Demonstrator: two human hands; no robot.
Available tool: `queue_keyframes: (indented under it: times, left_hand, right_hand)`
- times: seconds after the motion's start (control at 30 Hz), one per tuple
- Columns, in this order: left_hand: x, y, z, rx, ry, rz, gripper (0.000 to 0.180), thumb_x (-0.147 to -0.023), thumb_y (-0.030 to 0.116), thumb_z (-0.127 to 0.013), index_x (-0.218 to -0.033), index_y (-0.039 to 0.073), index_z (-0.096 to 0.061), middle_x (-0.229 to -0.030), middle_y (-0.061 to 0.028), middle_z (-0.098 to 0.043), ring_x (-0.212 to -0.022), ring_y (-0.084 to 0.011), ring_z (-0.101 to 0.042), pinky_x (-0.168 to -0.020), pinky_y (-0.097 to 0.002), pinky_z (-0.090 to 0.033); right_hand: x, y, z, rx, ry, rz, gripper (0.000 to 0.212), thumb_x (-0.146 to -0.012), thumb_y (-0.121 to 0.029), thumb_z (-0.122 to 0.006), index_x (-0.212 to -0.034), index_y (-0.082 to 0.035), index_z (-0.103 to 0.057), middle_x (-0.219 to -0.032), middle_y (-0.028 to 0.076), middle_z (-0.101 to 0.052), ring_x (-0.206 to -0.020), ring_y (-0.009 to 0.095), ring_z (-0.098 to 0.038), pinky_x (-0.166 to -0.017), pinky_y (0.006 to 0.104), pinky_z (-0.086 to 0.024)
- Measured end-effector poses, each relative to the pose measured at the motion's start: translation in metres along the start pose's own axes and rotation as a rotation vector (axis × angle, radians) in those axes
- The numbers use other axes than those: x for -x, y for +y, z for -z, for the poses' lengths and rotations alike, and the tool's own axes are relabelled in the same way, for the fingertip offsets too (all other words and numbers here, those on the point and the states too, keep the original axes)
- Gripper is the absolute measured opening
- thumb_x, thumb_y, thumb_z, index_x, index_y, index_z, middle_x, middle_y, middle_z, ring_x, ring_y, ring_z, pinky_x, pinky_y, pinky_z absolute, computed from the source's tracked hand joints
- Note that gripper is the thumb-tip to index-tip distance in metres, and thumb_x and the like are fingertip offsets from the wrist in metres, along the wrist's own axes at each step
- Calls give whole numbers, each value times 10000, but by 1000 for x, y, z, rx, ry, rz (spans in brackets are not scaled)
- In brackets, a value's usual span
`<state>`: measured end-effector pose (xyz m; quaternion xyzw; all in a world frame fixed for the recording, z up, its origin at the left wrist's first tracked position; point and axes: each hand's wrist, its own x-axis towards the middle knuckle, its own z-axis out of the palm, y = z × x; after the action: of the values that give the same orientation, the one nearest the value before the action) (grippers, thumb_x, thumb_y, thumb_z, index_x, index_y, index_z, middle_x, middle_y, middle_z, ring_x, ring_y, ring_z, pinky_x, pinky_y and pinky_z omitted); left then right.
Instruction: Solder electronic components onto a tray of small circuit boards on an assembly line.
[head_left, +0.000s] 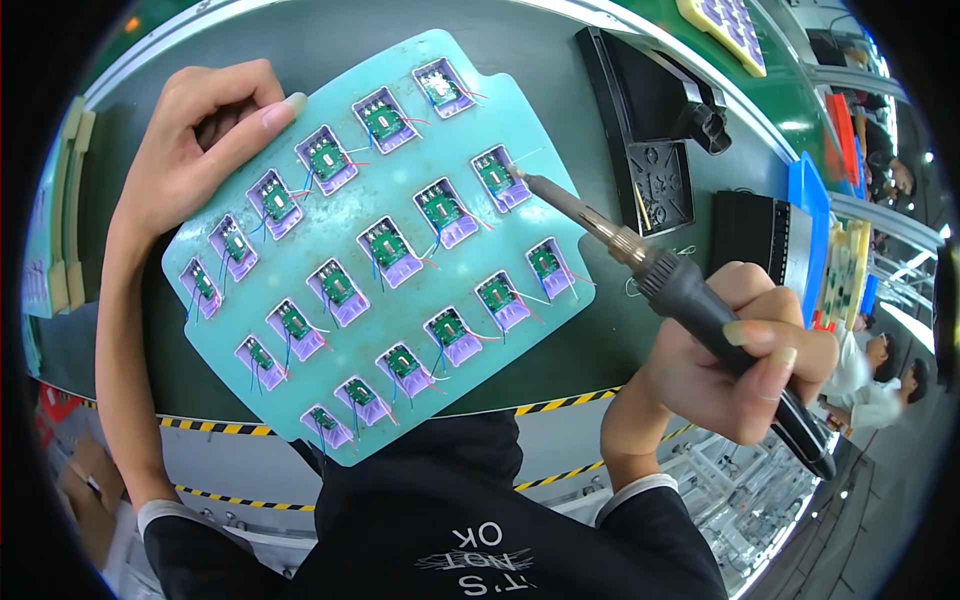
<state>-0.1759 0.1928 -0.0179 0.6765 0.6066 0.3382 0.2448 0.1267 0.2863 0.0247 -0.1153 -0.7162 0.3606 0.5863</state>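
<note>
We note the right hand [735, 345] closed around the black handle of a soldering iron [660, 275], whose long axis runs from lower right up to upper left. Its metal tip touches a small green circuit board in a purple holder [497, 177] in the right column of the pale turquoise flat fixture tray [370, 215]. The left hand [195, 140] rests loosely curled on the tray's upper-left corner, holding nothing, pressing the tray against the dark green work surface [520, 80]. The right hand lies nearer the board.
</note>
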Motion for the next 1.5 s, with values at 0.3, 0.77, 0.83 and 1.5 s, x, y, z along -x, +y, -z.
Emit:
queue_keyframes:
  times: [0.3, 0.77, 0.83, 1.5]
  left_hand:
    - [-1, -5, -5, -12, -17, -42, 305, -879, 230, -544, -663, 17, -512, -490, 6, -395, -422, -38, -328, -404, -231, -212]
    - [-15, 16, 0, 45, 5, 69, 205, -818, 100, -611, -653, -11, -562, -454, -11, -433, -386, -48, -369, -378, -231, -268]
    - [-16, 14, -1, 39, -1, 79, 207, -819, 108, -605, -659, -17, -565, -460, -19, -445, -398, -50, -377, -388, -230, -277]
    - [1, -15, -6, -214, 25, 22, 297, -895, 256, -511, -704, 36, -456, -592, 27, -342, -545, -40, -325, -497, -213, -243]
  right_hand:
    - [4, 6, -4, 58, 39, -1, 165, -779, -124, -445, -651, -28, -406, -449, -5, -275, -363, 59, -199, -368, 213, -186]
    - [0, 6, 20, -72, 182, 26, 184, -757, -109, -445, -624, -37, -340, -463, 2, -273, -361, 68, -189, -350, 213, -178]
    - [-6, 6, 16, -117, 159, 23, 208, -759, -129, -440, -604, -41, -335, -452, -18, -242, -350, 58, -165, -346, 206, -161]
    - [4, -2, 54, -230, 143, 97, 158, -746, -99, -453, -641, -60, -341, -526, 30, -398, -377, 77, -236, -354, 207, -203]
